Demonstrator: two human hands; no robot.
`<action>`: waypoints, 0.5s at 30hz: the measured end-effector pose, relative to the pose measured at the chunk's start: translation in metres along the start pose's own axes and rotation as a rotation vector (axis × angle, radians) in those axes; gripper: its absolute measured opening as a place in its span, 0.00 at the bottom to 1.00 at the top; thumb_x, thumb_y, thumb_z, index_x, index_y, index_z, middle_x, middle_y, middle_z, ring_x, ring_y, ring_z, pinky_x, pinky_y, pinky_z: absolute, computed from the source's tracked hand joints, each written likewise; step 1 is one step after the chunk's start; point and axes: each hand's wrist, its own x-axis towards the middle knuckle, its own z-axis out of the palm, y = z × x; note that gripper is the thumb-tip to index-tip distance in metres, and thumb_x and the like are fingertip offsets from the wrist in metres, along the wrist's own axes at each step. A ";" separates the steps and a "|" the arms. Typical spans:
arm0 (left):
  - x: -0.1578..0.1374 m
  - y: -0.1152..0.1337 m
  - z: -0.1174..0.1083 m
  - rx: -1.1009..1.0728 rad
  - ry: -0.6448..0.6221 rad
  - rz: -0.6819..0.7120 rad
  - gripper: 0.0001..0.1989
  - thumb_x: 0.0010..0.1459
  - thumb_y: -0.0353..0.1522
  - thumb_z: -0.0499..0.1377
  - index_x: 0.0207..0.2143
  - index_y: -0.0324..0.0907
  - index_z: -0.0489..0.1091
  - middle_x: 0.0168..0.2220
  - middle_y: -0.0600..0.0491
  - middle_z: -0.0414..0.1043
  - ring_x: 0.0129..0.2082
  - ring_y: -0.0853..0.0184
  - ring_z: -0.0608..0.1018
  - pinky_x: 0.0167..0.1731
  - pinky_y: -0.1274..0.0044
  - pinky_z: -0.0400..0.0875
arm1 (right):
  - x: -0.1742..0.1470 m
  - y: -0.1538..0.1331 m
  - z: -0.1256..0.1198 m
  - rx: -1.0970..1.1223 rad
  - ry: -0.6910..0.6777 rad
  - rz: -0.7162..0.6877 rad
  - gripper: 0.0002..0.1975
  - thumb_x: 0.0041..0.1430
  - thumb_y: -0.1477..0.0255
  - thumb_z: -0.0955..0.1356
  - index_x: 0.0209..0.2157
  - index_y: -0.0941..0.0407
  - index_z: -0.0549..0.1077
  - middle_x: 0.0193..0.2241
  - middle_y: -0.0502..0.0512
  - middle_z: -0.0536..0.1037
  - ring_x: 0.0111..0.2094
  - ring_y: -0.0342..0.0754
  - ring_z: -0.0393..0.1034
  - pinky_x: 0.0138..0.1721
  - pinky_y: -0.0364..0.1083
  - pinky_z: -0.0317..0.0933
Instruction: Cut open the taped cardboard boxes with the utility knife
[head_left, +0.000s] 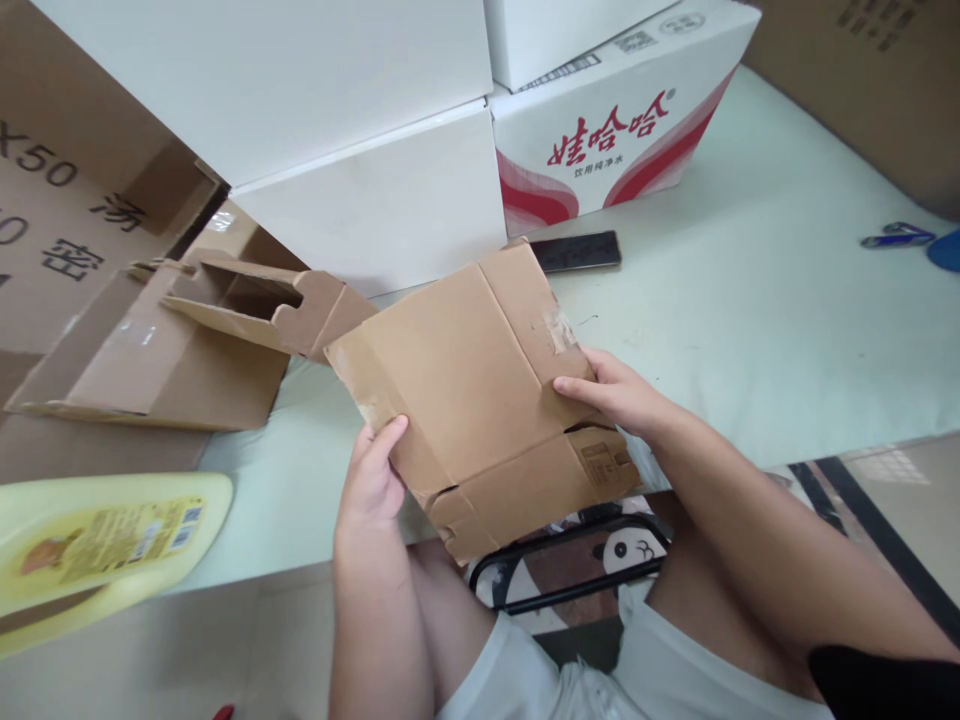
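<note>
A brown cardboard sheet point(465, 370), creased into panels like an unfolded box, is held up over the table's front edge. My left hand point(375, 470) grips its left edge, thumb on the face and fingers behind. On the right edge, my right hand point(611, 390) pinches it the same way. Torn, whitish patches mark both side panels, and a small printed block shows on the lower right flap. Behind its upper left corner stands a narrow open cardboard box point(259, 300). A black phone point(577, 251) lies just beyond the sheet's upper right corner.
White cartons point(375, 200) and a red-and-white water carton point(600, 150) stand at the back. Large brown boxes point(67, 180) fill the left. A yellow bottle point(112, 540) lies at the front left. Blue pens point(896, 236) rest on the pale tablecloth point(787, 330) at right.
</note>
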 end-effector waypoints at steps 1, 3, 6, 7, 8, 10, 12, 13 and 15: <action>0.000 0.000 -0.001 -0.007 0.003 -0.003 0.28 0.34 0.40 0.76 0.40 0.41 0.79 0.40 0.47 0.85 0.40 0.57 0.86 0.39 0.73 0.80 | 0.000 0.000 0.000 0.002 0.003 0.004 0.26 0.53 0.55 0.77 0.49 0.53 0.77 0.46 0.57 0.85 0.52 0.59 0.79 0.55 0.58 0.73; 0.000 0.000 -0.003 -0.031 0.015 -0.029 0.27 0.33 0.39 0.77 0.39 0.42 0.79 0.39 0.49 0.85 0.39 0.58 0.85 0.37 0.74 0.80 | 0.000 0.000 0.001 0.013 0.008 0.006 0.25 0.53 0.55 0.78 0.49 0.52 0.77 0.45 0.56 0.85 0.51 0.58 0.79 0.55 0.58 0.72; -0.001 0.002 -0.007 -0.080 0.026 -0.082 0.25 0.32 0.39 0.77 0.37 0.44 0.79 0.38 0.50 0.85 0.37 0.58 0.85 0.36 0.73 0.81 | 0.000 -0.001 0.002 0.048 0.013 -0.014 0.24 0.52 0.56 0.78 0.48 0.52 0.77 0.45 0.55 0.85 0.48 0.56 0.80 0.54 0.56 0.72; -0.002 0.002 -0.008 -0.092 0.024 -0.088 0.25 0.32 0.39 0.77 0.36 0.44 0.79 0.38 0.51 0.85 0.36 0.58 0.85 0.36 0.73 0.82 | 0.000 -0.001 0.002 0.062 0.013 -0.020 0.24 0.52 0.56 0.78 0.48 0.52 0.77 0.45 0.54 0.85 0.47 0.55 0.80 0.54 0.55 0.72; -0.002 0.003 -0.009 -0.100 0.018 -0.085 0.25 0.32 0.40 0.77 0.36 0.44 0.79 0.37 0.51 0.85 0.36 0.58 0.85 0.36 0.73 0.82 | 0.000 -0.001 0.002 0.075 0.014 -0.023 0.24 0.52 0.57 0.78 0.47 0.52 0.77 0.45 0.54 0.85 0.47 0.54 0.80 0.53 0.54 0.73; -0.004 0.003 -0.009 -0.095 -0.008 -0.075 0.27 0.29 0.40 0.78 0.35 0.43 0.79 0.37 0.50 0.85 0.35 0.59 0.85 0.36 0.73 0.82 | 0.001 -0.002 0.003 0.094 0.021 -0.019 0.24 0.51 0.57 0.78 0.47 0.53 0.77 0.45 0.55 0.85 0.45 0.54 0.81 0.51 0.53 0.73; -0.006 0.004 -0.008 -0.065 -0.048 -0.096 0.30 0.27 0.41 0.79 0.36 0.42 0.79 0.37 0.49 0.85 0.34 0.58 0.86 0.35 0.73 0.82 | 0.001 -0.002 0.003 0.101 0.034 -0.011 0.25 0.51 0.56 0.78 0.47 0.53 0.76 0.45 0.56 0.85 0.45 0.54 0.81 0.49 0.53 0.73; -0.007 0.005 -0.006 -0.047 -0.067 -0.112 0.31 0.26 0.41 0.80 0.37 0.41 0.79 0.37 0.47 0.85 0.34 0.57 0.86 0.35 0.73 0.82 | 0.001 -0.002 0.002 0.101 0.042 -0.010 0.25 0.51 0.56 0.78 0.47 0.54 0.76 0.45 0.56 0.85 0.45 0.54 0.81 0.49 0.53 0.73; -0.009 0.005 -0.004 -0.018 -0.089 -0.134 0.33 0.26 0.42 0.80 0.38 0.40 0.79 0.39 0.45 0.85 0.36 0.55 0.86 0.35 0.73 0.82 | 0.001 -0.002 0.002 0.102 0.057 -0.009 0.26 0.50 0.56 0.78 0.47 0.54 0.76 0.45 0.57 0.85 0.45 0.55 0.81 0.48 0.52 0.73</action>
